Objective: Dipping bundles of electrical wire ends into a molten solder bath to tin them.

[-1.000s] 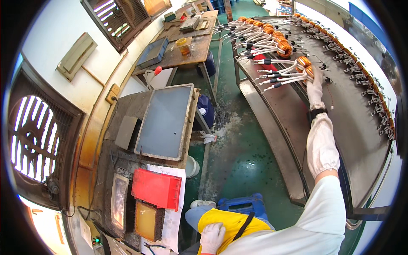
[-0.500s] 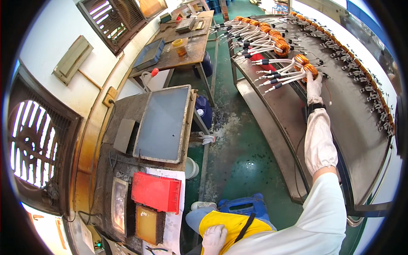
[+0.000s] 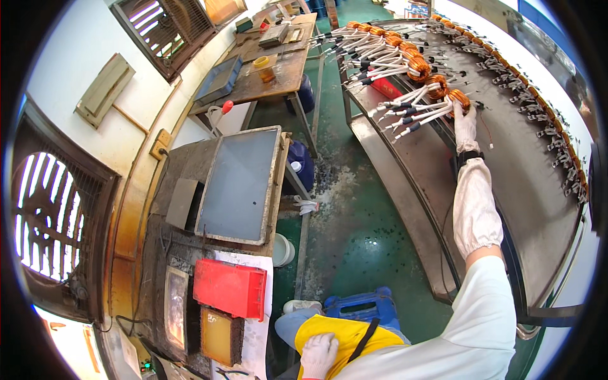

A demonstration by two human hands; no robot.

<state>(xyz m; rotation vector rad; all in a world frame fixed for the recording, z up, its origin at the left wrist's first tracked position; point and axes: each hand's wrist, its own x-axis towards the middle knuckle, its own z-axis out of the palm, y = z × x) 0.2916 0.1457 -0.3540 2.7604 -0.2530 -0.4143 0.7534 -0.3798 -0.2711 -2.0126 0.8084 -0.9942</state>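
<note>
My right hand, in a white glove, reaches out to the metal bench on the right. Its fingers are closed on a copper-wound ring coil. Thick white leads with black sleeves and bare tips stretch from this coil toward the bench's left edge. Just beyond it lies a similar coil, at the near end of a row of coils with their leads pointing left. My left hand, also gloved, rests on the yellow apron over my lap, fingers lying flat and holding nothing.
More coils line the far right side of the metal bench. At left, a worktop carries a grey liquid-filled tray, a red plastic bin, an amber-filled container and a silvery pot. A blue plastic stool stands near my legs.
My right hand has moved slightly away from me with its coil. The neighbouring coil now sits farther left, closer to the row. My left hand stays on my lap.
</note>
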